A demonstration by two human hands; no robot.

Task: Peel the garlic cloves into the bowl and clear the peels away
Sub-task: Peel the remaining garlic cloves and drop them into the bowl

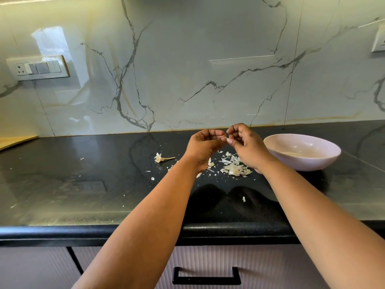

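Nearest us, a drawer handle (206,276) sits below the black worktop (62,195). Above the worktop our left hand (205,146) and right hand (246,142) meet, fingers curled, pinching a small garlic clove (225,139) between them. Beneath lie the peels (235,168), with a garlic stem (161,158) to the left. Just right of the right hand stands the bowl (302,152).

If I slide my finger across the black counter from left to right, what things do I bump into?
Wooden board → garlic stem → left hand → garlic clove in both hands' grip → right hand → bowl.
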